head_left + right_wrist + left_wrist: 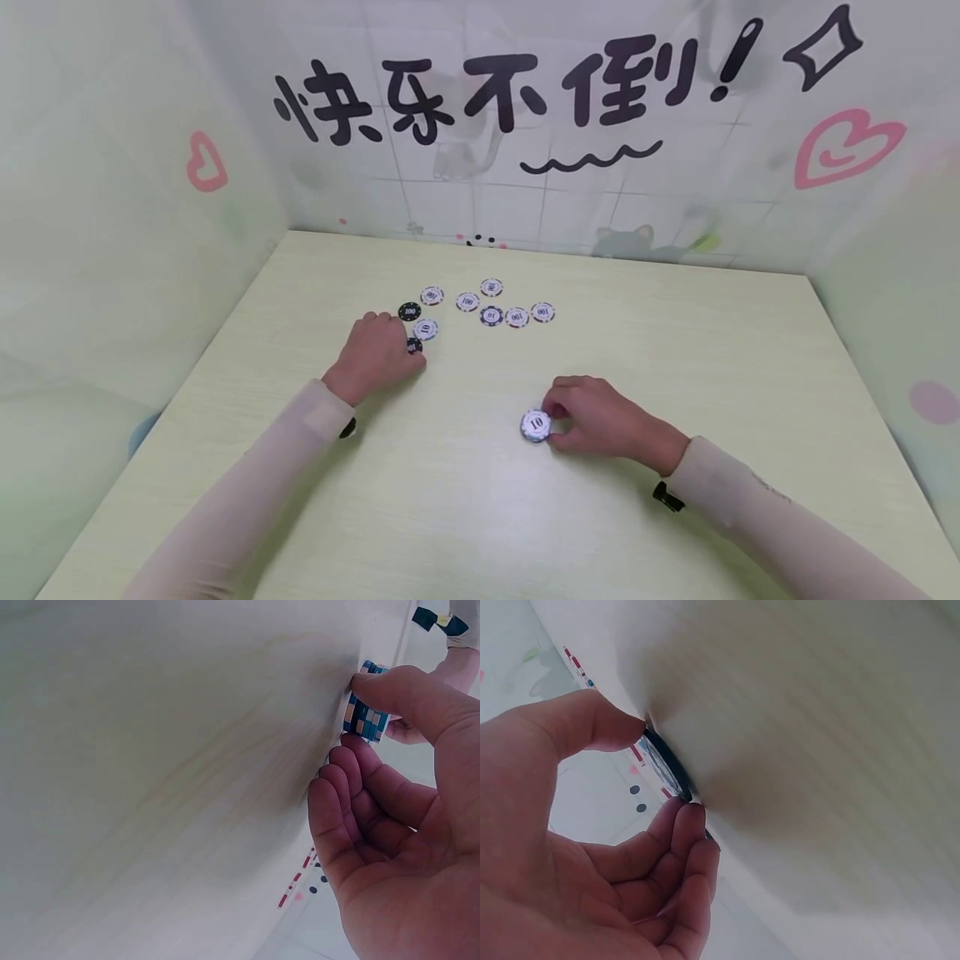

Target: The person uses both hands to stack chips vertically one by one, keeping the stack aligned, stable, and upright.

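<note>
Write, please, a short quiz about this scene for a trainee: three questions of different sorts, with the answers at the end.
1. Which number is printed on top of the stack of round blue-and-white chips gripped by the right hand?
2. True or false: the left hand is touching that same stack.
3. Which hand is nearer to the white wall with black lettering?
A) the right hand
B) the left hand
C) both equally

Key:
1. 10.
2. False; it is pinching a round black chip.
3. B.
</note>
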Demonstrator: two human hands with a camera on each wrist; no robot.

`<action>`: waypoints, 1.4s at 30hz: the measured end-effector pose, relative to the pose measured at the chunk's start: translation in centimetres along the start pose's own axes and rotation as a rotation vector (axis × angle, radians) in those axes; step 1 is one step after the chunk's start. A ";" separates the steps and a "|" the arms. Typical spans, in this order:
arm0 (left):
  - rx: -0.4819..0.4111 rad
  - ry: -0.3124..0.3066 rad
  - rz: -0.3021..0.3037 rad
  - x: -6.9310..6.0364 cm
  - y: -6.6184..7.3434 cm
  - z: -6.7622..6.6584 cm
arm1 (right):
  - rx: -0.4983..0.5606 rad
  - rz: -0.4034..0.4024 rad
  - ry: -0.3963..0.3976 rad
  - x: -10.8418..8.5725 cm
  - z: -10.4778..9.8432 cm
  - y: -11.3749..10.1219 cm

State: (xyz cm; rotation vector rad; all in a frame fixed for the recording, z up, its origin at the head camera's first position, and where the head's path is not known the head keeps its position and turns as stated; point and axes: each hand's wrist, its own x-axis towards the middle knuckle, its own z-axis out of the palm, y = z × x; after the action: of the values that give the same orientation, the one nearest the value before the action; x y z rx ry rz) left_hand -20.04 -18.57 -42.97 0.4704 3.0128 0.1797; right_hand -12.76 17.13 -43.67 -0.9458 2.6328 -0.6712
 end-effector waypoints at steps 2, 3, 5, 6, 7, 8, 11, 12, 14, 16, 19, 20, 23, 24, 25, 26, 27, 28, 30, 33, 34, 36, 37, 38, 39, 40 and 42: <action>0.008 0.005 0.007 0.0 0.0 0.0 | 0.000 -0.002 -0.001 0.0 0.0 0.0; 0.009 0.009 0.012 0.0 0.0 0.0 | 0.001 -0.003 -0.001 0.0 0.0 0.0; 0.005 0.025 0.027 0.0 0.1 0.1 | -0.001 -0.004 -0.001 0.1 0.0 0.0; 0.001 0.037 0.036 0.0 0.2 0.1 | -0.002 -0.003 -0.001 0.1 0.0 0.0; -0.004 0.050 0.047 0.0 0.2 0.1 | -0.002 -0.003 -0.001 0.1 0.0 0.0; -0.007 0.065 0.060 0.0 0.3 0.1 | -0.002 -0.004 -0.001 0.1 0.0 0.0; -0.018 0.107 0.091 -0.1 0.5 0.1 | -0.004 -0.003 0.000 0.1 0.0 0.0; -0.021 0.116 0.099 -0.1 0.6 0.1 | -0.004 -0.004 0.001 0.1 0.0 0.0; -0.022 0.128 0.110 -0.1 0.9 0.1 | -0.006 -0.004 0.002 0.1 0.0 0.0; -0.025 0.130 0.117 -0.1 1.2 0.1 | -0.007 -0.004 0.003 0.1 0.1 0.0; -0.019 0.128 0.129 -0.2 1.7 0.1 | -0.004 -0.001 0.002 0.1 0.0 0.0; -0.021 0.127 0.134 -0.2 1.9 0.0 | -0.003 0.001 0.001 0.1 0.0 0.0; -0.036 0.125 0.147 -0.3 2.3 0.1 | -0.004 0.005 -0.002 0.1 0.0 -0.1; -0.045 0.125 0.152 -0.3 2.5 0.1 | -0.005 0.006 -0.003 0.1 0.0 -0.1; -0.052 0.126 0.157 -0.3 2.6 0.2 | -0.006 0.007 -0.004 0.1 -0.1 -0.1; -0.057 0.127 0.161 -0.3 2.7 0.2 | -0.006 0.007 -0.005 0.1 -0.1 -0.1; -0.058 0.129 0.168 -0.4 2.8 0.2 | -0.006 0.009 -0.007 0.1 -0.1 -0.1; -0.060 0.132 0.176 -0.4 3.0 0.3 | -0.006 0.010 -0.008 0.1 -0.1 -0.1; -0.059 0.137 0.194 -0.4 3.3 0.3 | -0.005 0.011 -0.008 0.1 -0.1 -0.2; -0.058 0.144 0.225 -0.5 3.8 0.3 | -0.004 0.011 -0.007 0.0 -0.1 -0.2; -0.061 0.147 0.234 -0.5 3.9 0.3 | -0.005 0.009 -0.006 0.0 -0.1 -0.2; -0.067 0.158 0.257 -0.6 4.3 0.2 | -0.006 0.002 -0.001 0.0 0.0 -0.1; -0.068 0.166 0.269 -0.6 4.5 0.1 | -0.006 0.000 0.001 0.0 0.0 -0.1; -0.069 0.175 0.283 -0.7 4.6 0.1 | -0.006 -0.004 0.003 0.0 0.0 0.0; -0.067 0.184 0.295 -0.7 4.8 0.2 | -0.006 -0.007 0.005 0.0 0.0 0.0; -0.068 0.194 0.309 -0.7 4.9 0.2 | -0.006 -0.010 0.008 0.0 0.0 0.0; -0.069 0.212 0.336 -0.7 5.3 0.3 | -0.004 -0.013 0.011 0.0 0.0 0.0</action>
State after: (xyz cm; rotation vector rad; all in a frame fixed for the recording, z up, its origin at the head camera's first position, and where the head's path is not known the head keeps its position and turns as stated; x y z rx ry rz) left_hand -17.75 -13.80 -42.53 1.0078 3.0907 0.3765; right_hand -12.77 17.12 -43.72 -0.9636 2.6409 -0.6766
